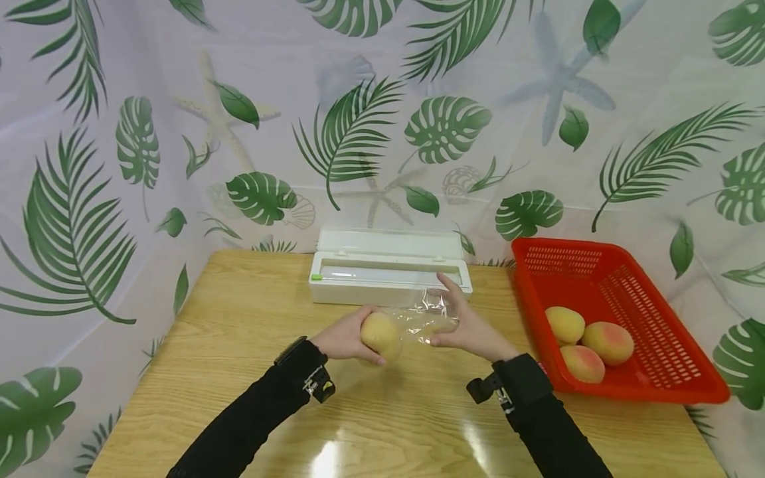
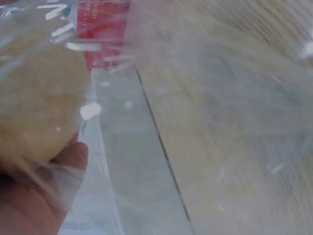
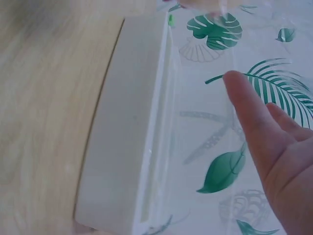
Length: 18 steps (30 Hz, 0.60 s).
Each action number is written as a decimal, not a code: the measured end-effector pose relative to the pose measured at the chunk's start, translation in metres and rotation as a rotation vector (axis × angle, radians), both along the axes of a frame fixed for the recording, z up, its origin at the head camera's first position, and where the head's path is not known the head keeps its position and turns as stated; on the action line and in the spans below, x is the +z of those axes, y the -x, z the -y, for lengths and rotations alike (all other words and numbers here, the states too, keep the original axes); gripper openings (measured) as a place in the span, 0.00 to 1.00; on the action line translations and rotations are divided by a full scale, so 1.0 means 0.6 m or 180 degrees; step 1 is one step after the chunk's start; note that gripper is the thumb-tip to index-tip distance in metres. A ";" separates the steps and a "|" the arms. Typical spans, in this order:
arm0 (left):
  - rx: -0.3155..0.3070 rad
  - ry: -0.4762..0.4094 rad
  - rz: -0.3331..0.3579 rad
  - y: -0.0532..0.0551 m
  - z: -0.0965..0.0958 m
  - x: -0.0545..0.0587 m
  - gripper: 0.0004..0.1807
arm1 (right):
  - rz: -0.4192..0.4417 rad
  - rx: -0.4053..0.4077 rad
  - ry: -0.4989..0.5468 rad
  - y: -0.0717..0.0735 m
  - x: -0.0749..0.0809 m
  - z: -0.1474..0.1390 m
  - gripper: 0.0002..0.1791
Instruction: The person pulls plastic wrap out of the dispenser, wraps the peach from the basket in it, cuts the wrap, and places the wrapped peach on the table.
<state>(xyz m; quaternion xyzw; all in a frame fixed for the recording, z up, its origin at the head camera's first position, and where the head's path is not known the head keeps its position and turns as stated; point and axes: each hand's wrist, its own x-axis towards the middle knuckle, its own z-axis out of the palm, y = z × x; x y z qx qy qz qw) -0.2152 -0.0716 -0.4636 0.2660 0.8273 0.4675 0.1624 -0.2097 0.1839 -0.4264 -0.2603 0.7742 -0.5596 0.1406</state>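
Observation:
My left hand (image 1: 345,335) grips a yellow peach (image 1: 380,336) above the middle of the table. Clear cling film (image 1: 418,322) covers the peach and stretches right; in the left wrist view the film (image 2: 220,103) spreads across nearly the whole picture. My right hand (image 1: 475,330) is at the film's other end, thumb and fingers spread apart and touching it. The right wrist view shows its fingers (image 3: 249,110) straight. Behind both hands lies a white cling film dispenser (image 1: 382,294) with its lid raised.
At the right stands a red plastic basket (image 1: 651,393) holding three peaches (image 1: 607,342). The wooden table (image 1: 251,292) meets a leaf-patterned cloth (image 1: 382,166) at the back and left. The dispenser's clear lid (image 1: 388,242) leans toward the cloth.

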 end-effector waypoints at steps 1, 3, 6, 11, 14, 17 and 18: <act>-0.0022 0.0082 -0.0023 0.001 0.002 -0.001 0.47 | -0.0080 0.0028 -0.0076 0.003 0.005 -0.003 0.58; -0.0069 0.0189 -0.0050 0.003 0.005 -0.003 0.48 | -0.0212 0.0093 -0.0169 0.007 0.012 -0.006 0.58; -0.0121 0.0246 -0.0080 0.005 0.007 -0.003 0.47 | -0.0269 0.0192 -0.0270 0.012 0.016 -0.006 0.55; -0.0164 0.0283 -0.0095 0.004 0.009 0.000 0.47 | -0.0454 0.0108 -0.0477 0.011 0.019 -0.001 0.34; -0.0130 0.0323 -0.0049 0.004 0.011 0.000 0.47 | -0.0663 -0.0134 -0.0546 0.008 0.020 0.003 0.18; -0.0110 0.0334 -0.0005 0.004 0.013 0.002 0.46 | -0.0884 -0.0324 -0.0508 0.007 0.020 0.005 0.08; -0.0111 0.0337 -0.0008 0.004 0.013 0.004 0.46 | -0.0974 -0.0377 -0.0503 0.008 0.019 0.005 0.07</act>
